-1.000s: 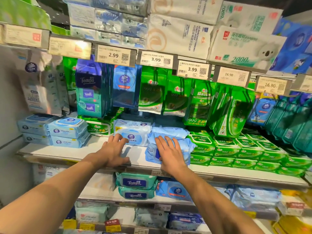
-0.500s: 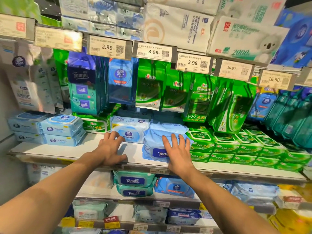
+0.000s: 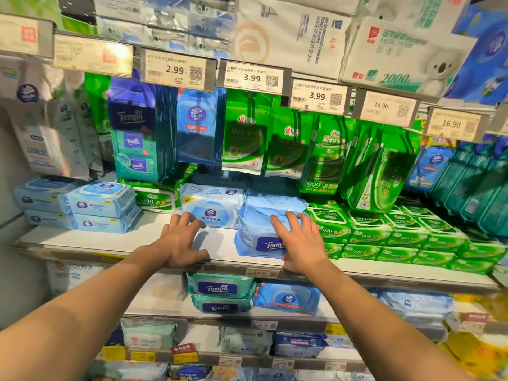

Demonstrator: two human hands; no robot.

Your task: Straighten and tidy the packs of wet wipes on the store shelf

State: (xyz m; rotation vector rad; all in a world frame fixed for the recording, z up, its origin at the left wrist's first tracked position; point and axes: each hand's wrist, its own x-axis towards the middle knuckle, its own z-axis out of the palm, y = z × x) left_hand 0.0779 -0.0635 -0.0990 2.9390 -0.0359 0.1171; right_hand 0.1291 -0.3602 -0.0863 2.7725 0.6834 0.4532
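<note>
Both hands are on the middle shelf [image 3: 82,240], apart from each other, fingers spread, neither closed around anything.

Right hand [image 3: 301,243]: lies flat on top of a pale blue Tempo wet-wipes pack [image 3: 261,237], palm toward the shelf's front edge. This pack stands forward of its neighbours, close to the lip, on a second blue pack partly hidden behind it.

Left hand [image 3: 180,243]: palm on bare shelf, fingertips just touching the front of a Vinda wet-wipes pack [image 3: 211,207], which sits further back.

Judgement, step in hand: squaring the two blue packs into one row. To do it well, press lightly so the soft film does not buckle, slide rather than lift, bring both front faces level with labels outward, and keep clear of the green stacks.

Legible writing:
- Above the hands, price tags [image 3: 176,70]: 2.99, 3.99, 3.99, 16.90, 16.90.
- Just right of the right hand, green flat packs [image 3: 330,229]: "999".
- Hanging above the left hand: dark blue "Tempo" bundle [image 3: 132,116], "Vinda" pouch [image 3: 195,116].
- Below the hands: two teal "Tempo" packs [image 3: 218,288].
</note>
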